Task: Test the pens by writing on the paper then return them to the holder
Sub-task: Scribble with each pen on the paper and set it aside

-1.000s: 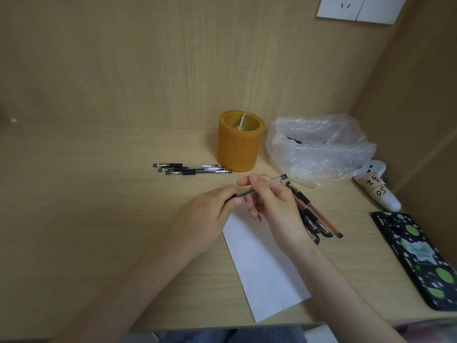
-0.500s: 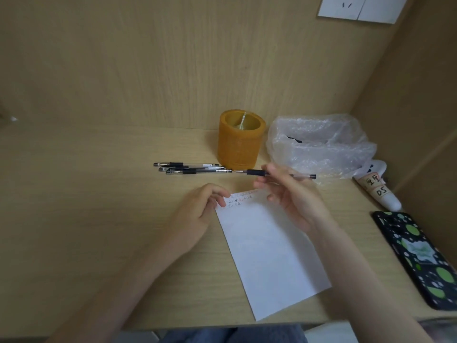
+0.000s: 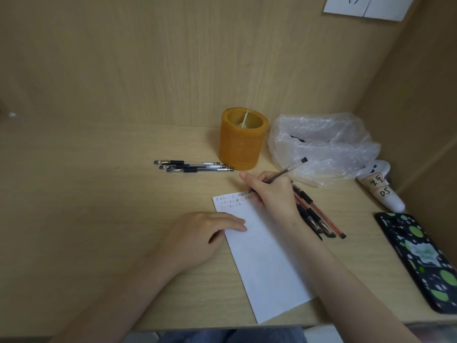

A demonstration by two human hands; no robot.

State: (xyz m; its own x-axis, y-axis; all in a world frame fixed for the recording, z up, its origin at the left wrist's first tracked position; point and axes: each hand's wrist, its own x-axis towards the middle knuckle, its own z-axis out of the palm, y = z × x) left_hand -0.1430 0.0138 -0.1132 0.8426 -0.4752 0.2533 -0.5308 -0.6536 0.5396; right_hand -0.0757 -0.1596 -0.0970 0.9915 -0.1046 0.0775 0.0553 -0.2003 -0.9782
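Since half a second ago the right hand has swung the pen from level above the sheet down into a writing hold. The left hand has slid from the top corner of the paper to a spot lower on its left edge. Now the right grip is clenched round the pen near its tip, thumb and fingers pinching the barrel, and the black back end points up and away toward the plastic bag. The left grip is released: the fingers are straight and laid flat, fingertips on the paper's edge and palm on the tabletop. The tip sits at the right end of the top rows of small marks, but the fingers hide the point itself, so contact is likely rather than certain. To do this stroke well, I would keep the left fingers pressing so the sheet (it lies askew on the tabletop) cannot skate. I would write one short mark in the bare space just beside the last one and look for a clean, unbroken line before judging the pen. The orange holder stands upright beyond the paper, near enough for an easy return. Three pens lie side by side just left of it, and a heap of further pens lies right of the paper, beside the right wrist.
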